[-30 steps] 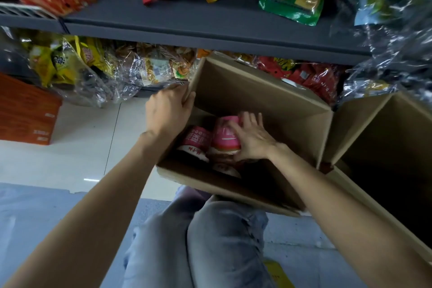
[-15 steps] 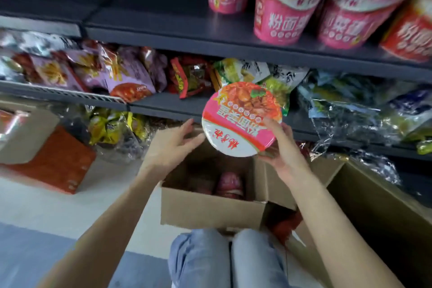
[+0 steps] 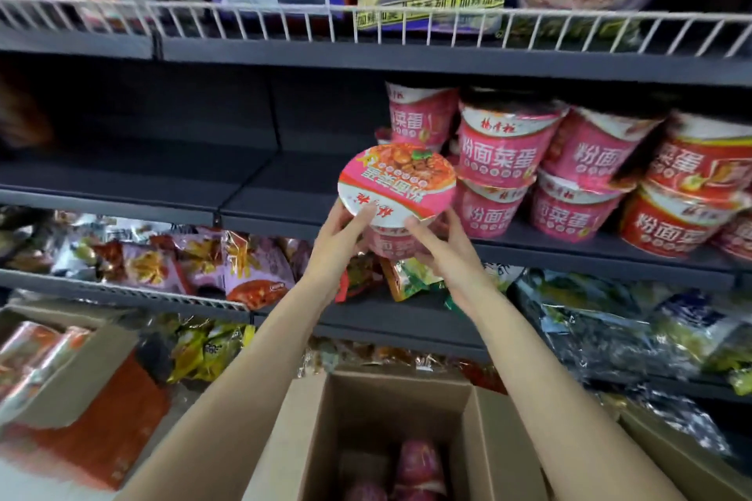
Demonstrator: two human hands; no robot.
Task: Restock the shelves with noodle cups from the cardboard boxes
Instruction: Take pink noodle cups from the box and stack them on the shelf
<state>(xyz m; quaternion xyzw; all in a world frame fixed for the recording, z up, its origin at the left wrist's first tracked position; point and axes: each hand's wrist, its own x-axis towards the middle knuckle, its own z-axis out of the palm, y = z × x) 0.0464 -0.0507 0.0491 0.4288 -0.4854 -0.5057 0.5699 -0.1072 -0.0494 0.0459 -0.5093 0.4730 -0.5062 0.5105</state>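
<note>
Both my hands hold one pink noodle cup [image 3: 396, 185] raised in front of the dark middle shelf [image 3: 260, 211]. My left hand [image 3: 339, 238] grips its left side, thumb on the lid. My right hand [image 3: 441, 244] grips its right side and underside. The cup's lid faces me, tilted. Just to its right, several pink and red noodle cups [image 3: 500, 150] stand stacked on the same shelf. Below me, the open cardboard box [image 3: 313, 431] holds more pink cups [image 3: 419, 464] at its bottom.
The shelf's left half [image 3: 134, 175] is bare. A white wire rail [image 3: 366, 26] fronts the upper shelf of noodle packets. Snack bags [image 3: 171, 264] fill the lower shelves. Another cardboard box [image 3: 61, 370] sits at left, and a box flap [image 3: 683, 456] at right.
My right hand lifted a cup out of the box and up to the shelf. My left hand left the box flap and joined it on the cup. The view tilted upward.
</note>
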